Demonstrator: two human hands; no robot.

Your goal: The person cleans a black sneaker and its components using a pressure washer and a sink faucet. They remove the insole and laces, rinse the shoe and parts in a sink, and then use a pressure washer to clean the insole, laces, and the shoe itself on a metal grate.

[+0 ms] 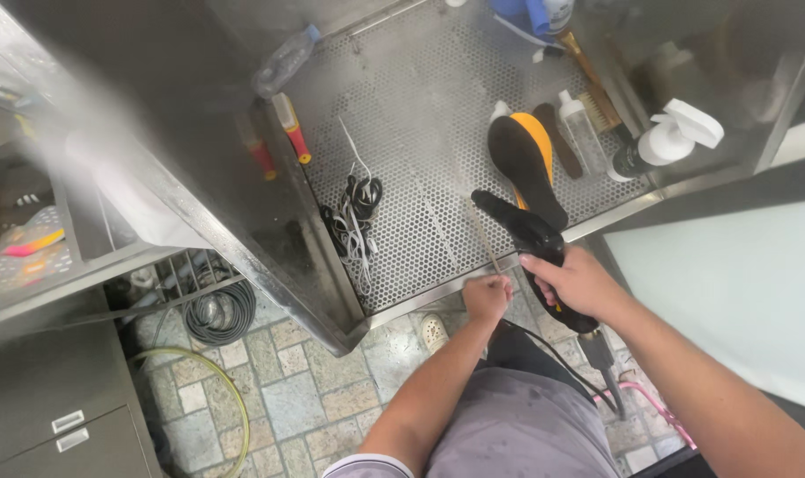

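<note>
My right hand [580, 283] is clenched round a black blower [531, 239], its long body pointing up and left past my fingers over the perforated tray [420, 106]. My left hand [487, 296] pinches a thin strip [484, 239], just beside the nozzle.

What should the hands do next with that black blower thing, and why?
Probably tilt the black blower a bit more onto the thin strip. The right hand grips the blower's handle, nozzle aimed at the perforated tray, while the left hand pinches the strip's near end at the tray's edge.
</note>
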